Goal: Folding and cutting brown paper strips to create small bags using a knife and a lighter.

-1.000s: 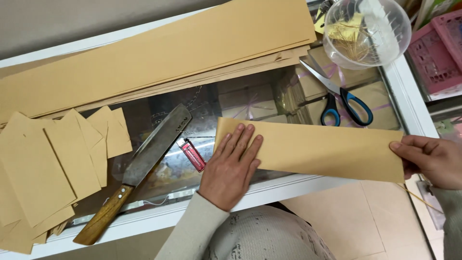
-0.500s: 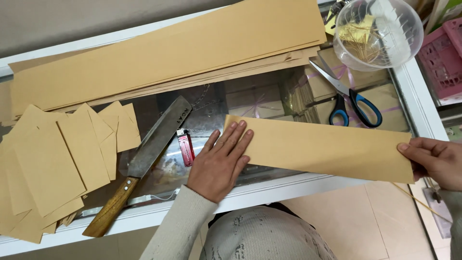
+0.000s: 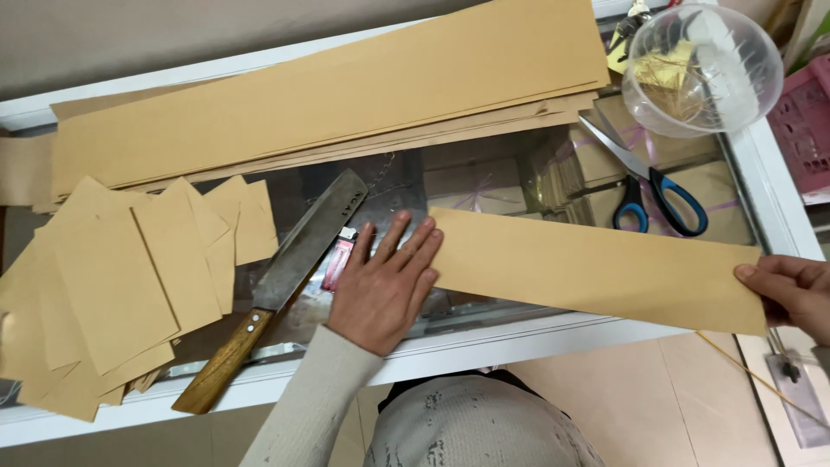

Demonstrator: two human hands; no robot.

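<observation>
A long brown paper strip (image 3: 596,270) lies across the glass counter top (image 3: 484,177). My left hand (image 3: 386,285) lies flat with spread fingers on the glass, fingertips at the strip's left end. My right hand (image 3: 791,290) pinches the strip's right end at the counter's edge. A big cleaver-like knife (image 3: 277,285) with a wooden handle lies just left of my left hand, and a small red lighter (image 3: 338,262) lies between them.
A stack of long brown paper sheets (image 3: 328,95) covers the far side. Several cut brown pieces (image 3: 121,285) are piled at the left. Blue-handled scissors (image 3: 648,190) and a clear plastic bowl (image 3: 700,69) sit at the right, beside a pink basket (image 3: 804,121).
My left hand has slid left off the strip's end onto the glass, towards the lighter. The right hand keeps hold of the strip's right end. The view has shifted slightly.
</observation>
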